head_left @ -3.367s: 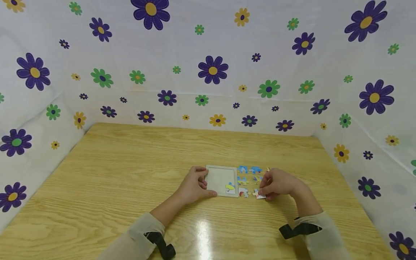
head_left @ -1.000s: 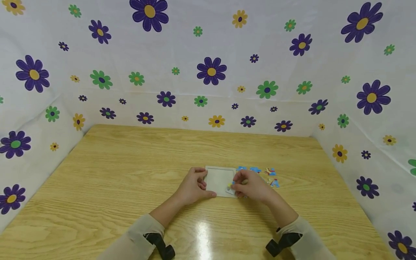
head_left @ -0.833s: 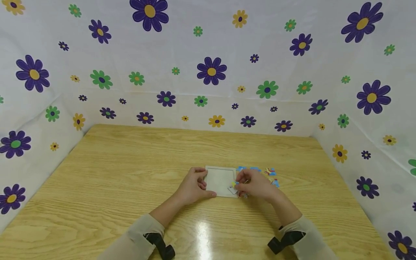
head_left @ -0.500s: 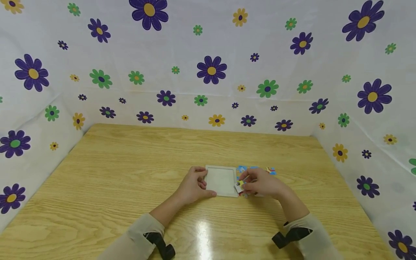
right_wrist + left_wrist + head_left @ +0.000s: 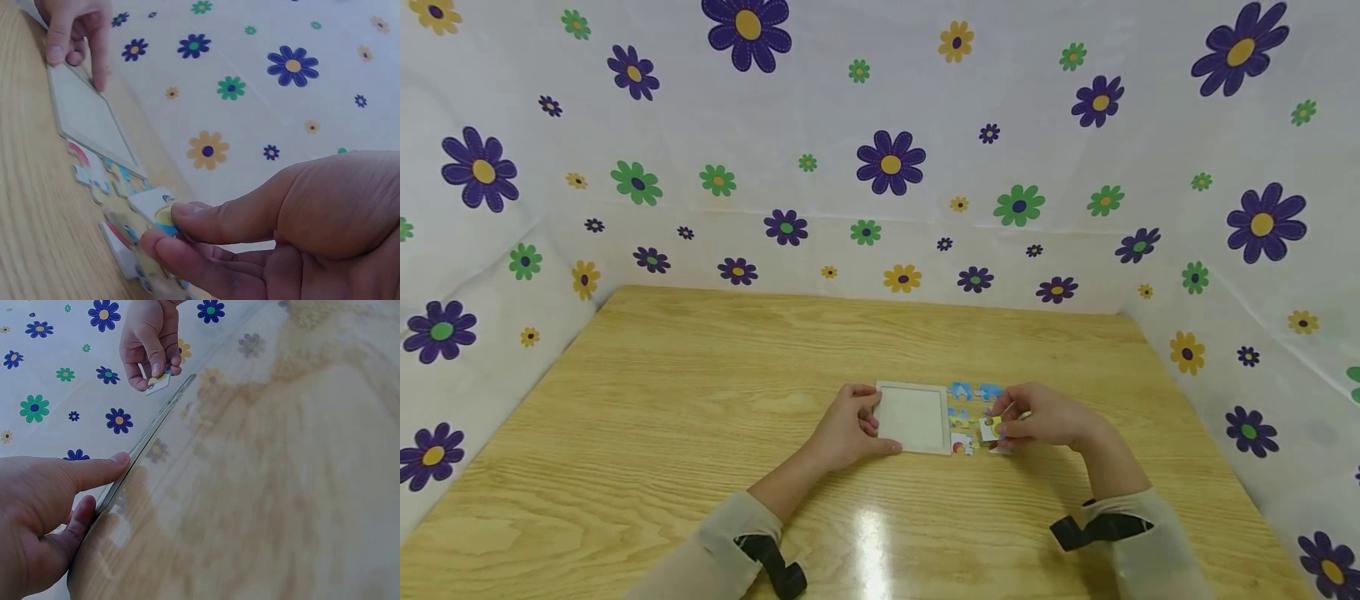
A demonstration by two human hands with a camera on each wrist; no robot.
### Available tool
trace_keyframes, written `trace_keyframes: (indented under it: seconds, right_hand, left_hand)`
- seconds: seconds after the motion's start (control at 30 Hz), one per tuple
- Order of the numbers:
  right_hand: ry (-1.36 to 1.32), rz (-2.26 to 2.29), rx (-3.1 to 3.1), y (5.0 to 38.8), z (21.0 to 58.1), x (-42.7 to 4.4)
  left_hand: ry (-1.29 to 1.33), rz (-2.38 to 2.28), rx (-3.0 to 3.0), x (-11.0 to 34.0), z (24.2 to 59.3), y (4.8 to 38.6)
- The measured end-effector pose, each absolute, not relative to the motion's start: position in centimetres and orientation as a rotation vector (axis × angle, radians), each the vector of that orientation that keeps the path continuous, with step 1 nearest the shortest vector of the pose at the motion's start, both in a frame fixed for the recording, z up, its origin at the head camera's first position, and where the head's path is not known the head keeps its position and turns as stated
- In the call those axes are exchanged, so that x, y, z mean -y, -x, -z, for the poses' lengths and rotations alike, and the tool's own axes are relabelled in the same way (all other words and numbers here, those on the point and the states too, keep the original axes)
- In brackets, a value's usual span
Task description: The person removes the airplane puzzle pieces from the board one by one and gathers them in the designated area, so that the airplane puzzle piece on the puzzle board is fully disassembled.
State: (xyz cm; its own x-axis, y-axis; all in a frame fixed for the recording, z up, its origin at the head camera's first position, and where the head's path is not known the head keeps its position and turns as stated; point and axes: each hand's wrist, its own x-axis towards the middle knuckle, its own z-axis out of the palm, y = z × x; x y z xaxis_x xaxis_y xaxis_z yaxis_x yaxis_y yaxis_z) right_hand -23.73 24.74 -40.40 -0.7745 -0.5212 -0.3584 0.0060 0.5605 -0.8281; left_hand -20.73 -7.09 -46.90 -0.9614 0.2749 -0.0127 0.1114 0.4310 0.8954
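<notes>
My left hand (image 5: 850,429) grips the left side of a pale, square puzzle tray (image 5: 912,418), thumb at the near edge and fingers at the far corner. Bare board shows inside its raised rim. To the tray's right, my right hand (image 5: 1045,417) pinches a white, yellow and blue jigsaw piece (image 5: 153,206) between thumb and fingers, above the table. Below and beside it lie several other jigsaw pieces (image 5: 961,392), some hidden by the hand. The left wrist view shows the tray edge-on (image 5: 150,434) under the left thumb.
A wood-grain table (image 5: 737,358) carries the tray and pieces. A white cloth with printed flowers (image 5: 820,100) hangs behind it and along both sides. Each sleeve has a black strap (image 5: 1101,529) near the wrist.
The jigsaw piece that lay in the tray's lower right corner has been lifted out. My right hand has carried it rightward over the other pieces. The left hand and tray have stayed put.
</notes>
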Motion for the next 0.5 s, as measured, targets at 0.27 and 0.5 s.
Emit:
trace_keyframes:
  seconds: [0.27, 0.5]
  right_hand:
    - [0.387, 1.149, -2.150, 24.4, 40.6, -27.4]
    - [0.360, 1.145, -2.123, 24.5, 40.6, -28.7]
  left_hand:
    - [-0.340, -1.563, -2.524, 7.0, 46.9, 20.7]
    - [-0.343, -1.561, -2.525, 7.1, 47.1, 20.8]
